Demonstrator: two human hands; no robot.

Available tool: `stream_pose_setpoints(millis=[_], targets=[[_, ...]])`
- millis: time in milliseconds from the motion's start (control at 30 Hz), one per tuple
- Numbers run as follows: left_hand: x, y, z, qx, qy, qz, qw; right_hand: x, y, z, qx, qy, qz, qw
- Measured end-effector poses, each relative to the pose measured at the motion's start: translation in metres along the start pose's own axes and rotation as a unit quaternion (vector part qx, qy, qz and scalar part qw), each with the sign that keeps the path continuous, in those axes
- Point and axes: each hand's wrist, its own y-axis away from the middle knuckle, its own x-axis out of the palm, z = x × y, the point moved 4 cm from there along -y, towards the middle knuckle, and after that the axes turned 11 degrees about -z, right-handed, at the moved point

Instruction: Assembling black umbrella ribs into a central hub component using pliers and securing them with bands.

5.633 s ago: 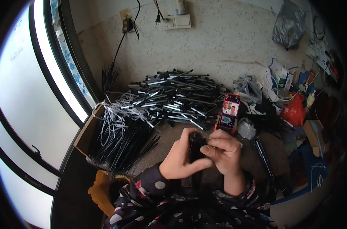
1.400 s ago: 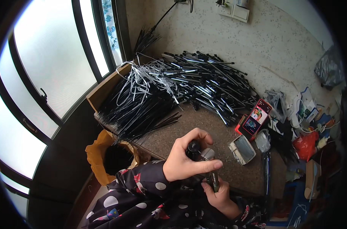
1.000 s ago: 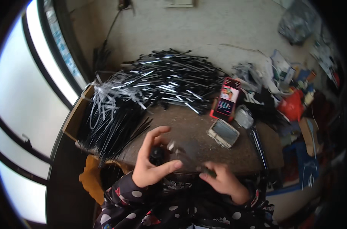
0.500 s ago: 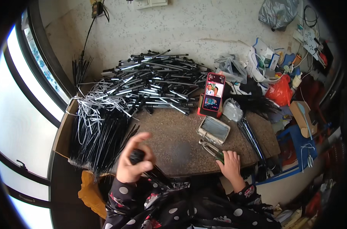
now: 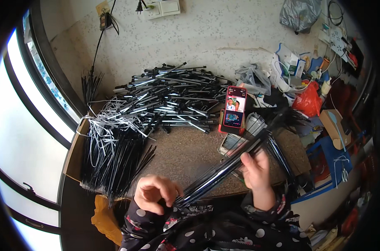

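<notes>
A long bundle of thin black strands [image 5: 215,175], glossy along part of its length, slants across the table's front from lower left to upper right. My right hand [image 5: 257,169] is closed round its upper part, thumb on top. At the lower end, my left hand [image 5: 156,193] has its fingers curled against the bundle; its grip there is partly hidden. Behind the bundle lies a small open box of thin grey pieces [image 5: 231,142], partly covered. The pliers are almost wholly hidden by the bundle and my right hand.
A large heap of black and silver rods [image 5: 169,96] covers the table's back. Black strands [image 5: 110,163] with white ties [image 5: 114,115] lie at left. A phone [image 5: 234,106] leans upright on a red stand. Another black bundle [image 5: 277,152] lies at right, near a blue stool [image 5: 334,163].
My right hand has left the pliers and gripped the bundle. The bundle has swung up toward the upper right. My left hand has moved lower and slightly right.
</notes>
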Motion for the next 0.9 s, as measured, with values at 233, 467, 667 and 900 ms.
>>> stream_pose_setpoints(millis=[233, 467, 667, 900], targets=[[0.021, -0.052, 0.01, 0.023, -0.362, -0.36, 0.86, 0.023, 0.0, 0.041, -0.071, -0.029, 0.013, 0.997], [0.007, -0.058, 0.009, 0.052, -0.361, 0.125, 0.923, 0.02, -0.001, 0.032, -0.197, -0.157, 0.185, 0.95], [-0.025, -0.055, 0.044, 0.001, -0.322, -0.326, 0.889, 0.024, -0.012, 0.002, -0.053, -0.007, -0.182, 0.982], [-0.022, -0.059, 0.052, -0.018, -0.188, -0.351, 0.917, 0.042, -0.01, 0.009, 0.083, -0.156, -0.164, 0.97]])
